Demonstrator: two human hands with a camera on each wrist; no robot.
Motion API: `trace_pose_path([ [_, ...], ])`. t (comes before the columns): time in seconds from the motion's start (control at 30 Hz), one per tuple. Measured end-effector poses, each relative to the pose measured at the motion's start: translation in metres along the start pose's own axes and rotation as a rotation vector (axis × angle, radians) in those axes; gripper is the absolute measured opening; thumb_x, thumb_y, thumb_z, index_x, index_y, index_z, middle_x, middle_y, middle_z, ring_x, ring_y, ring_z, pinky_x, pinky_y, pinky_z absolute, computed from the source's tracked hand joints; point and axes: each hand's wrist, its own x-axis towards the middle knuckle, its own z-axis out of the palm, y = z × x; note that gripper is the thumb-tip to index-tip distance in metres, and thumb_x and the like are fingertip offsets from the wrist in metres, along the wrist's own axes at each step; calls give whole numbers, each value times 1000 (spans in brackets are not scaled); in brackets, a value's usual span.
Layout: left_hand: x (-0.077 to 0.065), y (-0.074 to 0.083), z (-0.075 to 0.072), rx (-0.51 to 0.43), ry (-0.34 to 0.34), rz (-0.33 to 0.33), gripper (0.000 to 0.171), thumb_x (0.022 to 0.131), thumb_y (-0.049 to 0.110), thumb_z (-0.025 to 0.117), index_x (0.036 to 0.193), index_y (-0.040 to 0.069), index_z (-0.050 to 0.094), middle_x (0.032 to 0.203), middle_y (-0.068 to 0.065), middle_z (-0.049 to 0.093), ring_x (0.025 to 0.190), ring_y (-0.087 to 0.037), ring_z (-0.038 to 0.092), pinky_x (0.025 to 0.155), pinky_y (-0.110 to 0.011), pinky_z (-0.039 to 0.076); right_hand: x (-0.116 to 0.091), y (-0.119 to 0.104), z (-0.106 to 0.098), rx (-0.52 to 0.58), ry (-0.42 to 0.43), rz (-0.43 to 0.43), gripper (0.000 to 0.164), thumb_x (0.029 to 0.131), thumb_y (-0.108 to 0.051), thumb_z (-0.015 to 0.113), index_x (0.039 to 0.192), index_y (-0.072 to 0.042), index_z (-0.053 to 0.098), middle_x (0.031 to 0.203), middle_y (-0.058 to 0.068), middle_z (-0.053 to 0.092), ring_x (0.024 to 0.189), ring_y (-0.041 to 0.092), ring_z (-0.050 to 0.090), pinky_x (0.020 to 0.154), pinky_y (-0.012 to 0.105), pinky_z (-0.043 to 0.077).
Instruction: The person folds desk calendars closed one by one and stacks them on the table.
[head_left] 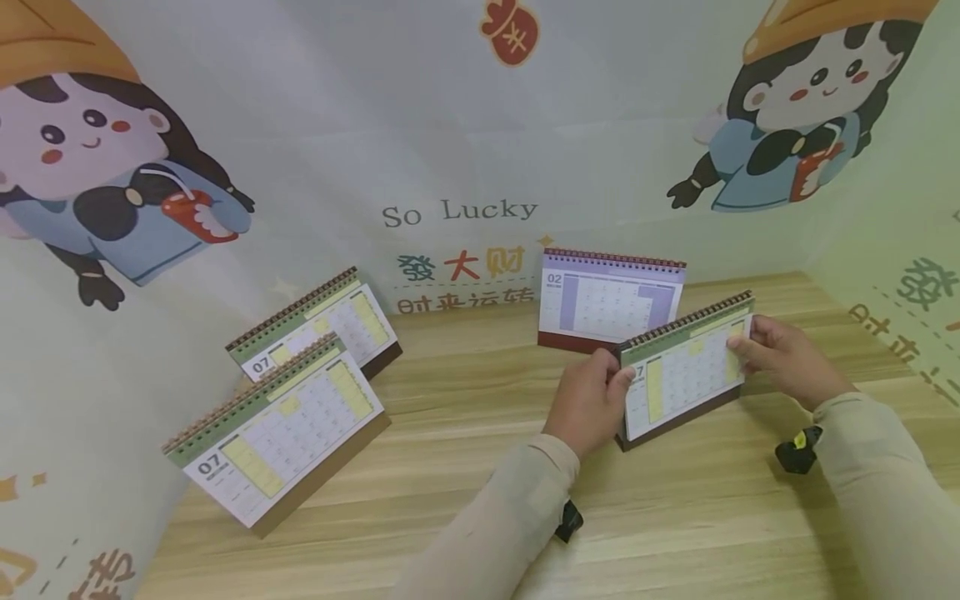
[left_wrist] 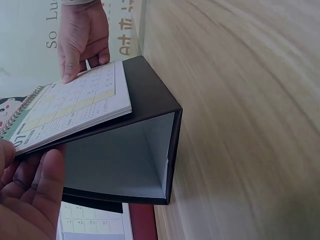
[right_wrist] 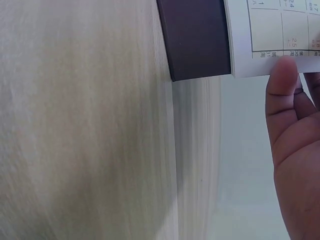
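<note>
Both hands hold a green-topped desk calendar (head_left: 686, 367) showing page 07, on a dark folded stand, at the right of the table. My left hand (head_left: 588, 400) pinches its left edge, thumb on the pages and fingers behind. At the opposite edge, my right hand (head_left: 795, 358) has its thumb on the front; the right wrist view shows that thumb pressing the page margin (right_wrist: 242, 65). In the left wrist view the hollow side of the stand (left_wrist: 115, 160) faces the camera. Behind it stands a purple calendar (head_left: 611, 300) on page 02, its lower right corner hidden.
Two more green calendars on page 07 stand at the left, a nearer one (head_left: 281, 433) partly covering a farther one (head_left: 375, 325). The wood-grain table (head_left: 465, 400) meets a printed cloth backdrop (head_left: 337, 150) at the back and sides.
</note>
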Motion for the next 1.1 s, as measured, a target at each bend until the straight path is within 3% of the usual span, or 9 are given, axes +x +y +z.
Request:
trace_pose_path([
  [0.43, -5, 3, 1, -6, -15, -43, 18, 103, 25, 57, 95, 8, 57, 76, 2, 61, 65, -7, 52, 55, -20, 42, 0, -5, 0, -8, -17, 19, 47, 105, -25, 51, 137, 10, 46, 97, -10, 68, 83, 6, 62, 72, 31, 55],
  [0.63, -6, -2, -4, -122, -37, -81, 20, 101, 28, 60, 94, 10, 59, 79, 4, 61, 69, -7, 53, 60, -21, 44, 3, -2, 1, -1, -23, -7, 42, 105, -18, 51, 135, 11, 47, 97, -9, 68, 84, 5, 62, 70, 30, 55],
  [0.77, -8, -4, -8, -189, -33, -103, 20, 98, 28, 64, 92, 10, 61, 82, 5, 63, 73, -6, 56, 65, -22, 47, 5, -1, 2, -15, -40, -17, 42, 105, -17, 51, 137, 10, 47, 103, 4, 69, 85, 5, 63, 71, 31, 55],
  [0.9, -11, -5, -10, -192, 0, -115, 21, 95, 33, 68, 86, 14, 61, 79, 6, 62, 72, -7, 57, 61, -23, 47, 4, -3, 0, -40, -53, -22, 43, 106, -19, 50, 138, 9, 46, 110, 20, 67, 86, 6, 63, 71, 32, 56],
  [1.1, -9, -6, -13, -194, 86, -221, 34, 94, 50, 61, 93, 17, 68, 88, 8, 62, 80, -10, 57, 67, -29, 50, 3, -5, -4, -43, -62, -32, 42, 106, -21, 50, 137, 7, 47, 109, 19, 68, 86, 8, 65, 71, 33, 57],
])
